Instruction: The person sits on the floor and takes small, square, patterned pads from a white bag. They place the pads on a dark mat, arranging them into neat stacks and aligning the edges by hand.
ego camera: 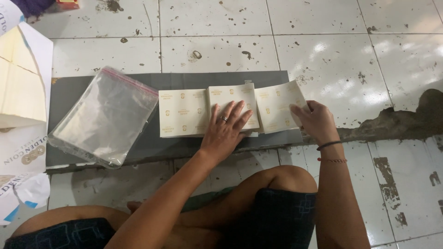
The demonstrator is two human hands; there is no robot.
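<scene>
Grip left: left hand (226, 127) pressed flat, fingers spread, palm down on the middle cream sheet (232, 105); no grasp, just holding it down.
Grip right: right hand (314, 121) pinches the right edge of the right cream sheet (276, 108), thumb on top, fingers curled under; that edge is lifted slightly.
Left arm pose: forearm comes up from lower left, crosses over the knee, wrist straight; ring on one finger.
Right arm pose: forearm rises almost vertical at right, wrist bent inward; two thin bands on the wrist.
Sheets count: three cream printed sheets in a row, overlapping at the edges; left cream sheet (183, 113) untouched.
Sheets location: on a dark grey mat (152, 143) lying on the tiled floor (332, 50).
Bags: stack of clear zip bags (105, 116) with a pink seal strip, on the left part of the mat, just beside the left sheet; number in stack cannot tell.
Other: cream cardboard box (18, 78) and white printed packaging (20, 152) at far left edge.
Body: person sits cross-legged, dark shorts, knees at bottom.
</scene>
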